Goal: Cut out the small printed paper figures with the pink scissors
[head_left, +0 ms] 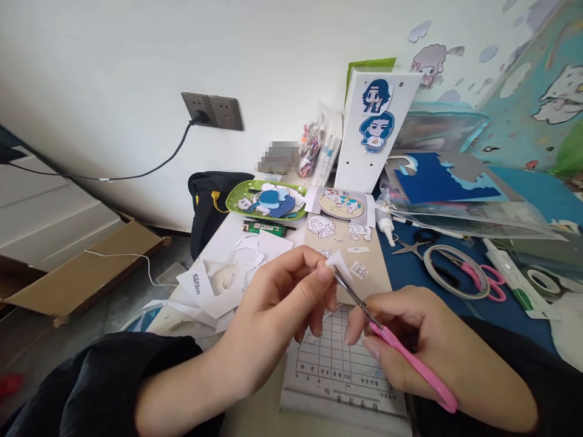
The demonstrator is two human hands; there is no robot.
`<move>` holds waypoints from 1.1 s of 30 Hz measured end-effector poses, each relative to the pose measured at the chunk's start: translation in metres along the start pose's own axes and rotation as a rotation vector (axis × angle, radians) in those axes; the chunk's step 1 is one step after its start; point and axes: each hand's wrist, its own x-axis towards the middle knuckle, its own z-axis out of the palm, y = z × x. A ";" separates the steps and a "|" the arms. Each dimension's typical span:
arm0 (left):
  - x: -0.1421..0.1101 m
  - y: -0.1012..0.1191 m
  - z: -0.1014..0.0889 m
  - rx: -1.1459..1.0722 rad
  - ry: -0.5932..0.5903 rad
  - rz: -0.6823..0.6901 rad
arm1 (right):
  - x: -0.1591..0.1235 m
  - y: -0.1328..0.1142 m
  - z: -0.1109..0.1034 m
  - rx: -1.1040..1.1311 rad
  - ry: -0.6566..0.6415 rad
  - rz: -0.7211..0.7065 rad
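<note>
My left hand [291,297] pinches a small piece of white paper [337,267] between thumb and fingertips. In my right hand [410,334] are scissors [412,358] with pink handles, their blades pointing up and left against the paper's edge. Below both hands lies a printed form with a grid [337,370]. Just beyond them, small cut-out line drawings [359,270] rest on a beige board [376,267]. Paper scraps [218,285] are heaped to the left of my left hand.
A green tray [234,197] holds blue and white cut-outs. To the right lie a tape roll [430,276], black scissors [412,247], another pink-handled pair [494,282] and a glue tube [510,273]. A white stand [364,158] bears two stickers. A dark bag [200,212] sits at left.
</note>
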 end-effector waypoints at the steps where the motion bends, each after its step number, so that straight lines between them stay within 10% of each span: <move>1: 0.000 0.000 0.000 0.004 -0.001 -0.003 | 0.000 0.001 0.001 0.004 0.014 -0.005; 33: 0.004 0.009 -0.005 -0.031 -0.047 -0.107 | -0.001 -0.013 -0.002 -0.046 0.051 0.055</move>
